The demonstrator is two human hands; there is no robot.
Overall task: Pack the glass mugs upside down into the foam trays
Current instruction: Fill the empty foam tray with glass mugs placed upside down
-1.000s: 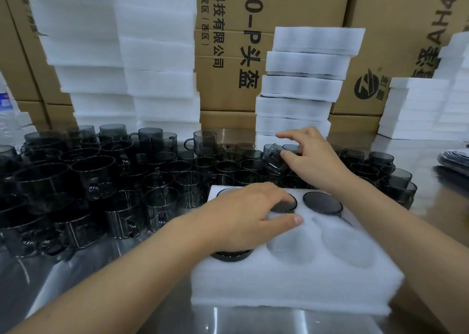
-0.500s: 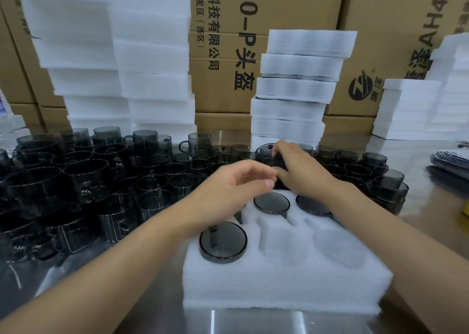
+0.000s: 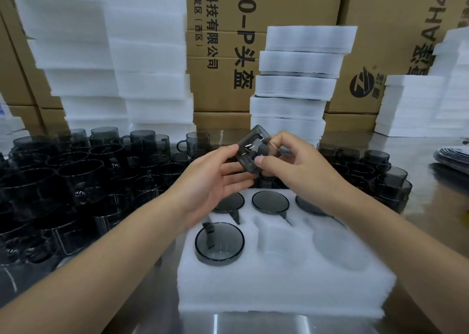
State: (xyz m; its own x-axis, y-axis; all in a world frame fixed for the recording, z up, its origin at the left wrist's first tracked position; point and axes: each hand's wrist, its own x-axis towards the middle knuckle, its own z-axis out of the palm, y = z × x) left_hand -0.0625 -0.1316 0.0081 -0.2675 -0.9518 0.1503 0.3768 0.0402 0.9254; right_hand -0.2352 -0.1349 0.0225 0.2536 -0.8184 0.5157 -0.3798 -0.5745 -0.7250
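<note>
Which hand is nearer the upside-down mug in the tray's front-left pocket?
Left. The left hand hangs just above that mug; the right hand is farther back and right.

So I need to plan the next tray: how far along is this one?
Four smoky glass mugs sit upside down in the foam tray: three in the far row, one near left. Both hands, left hand and right hand, hold the fifth mug above it. Two near pockets remain empty.
</note>
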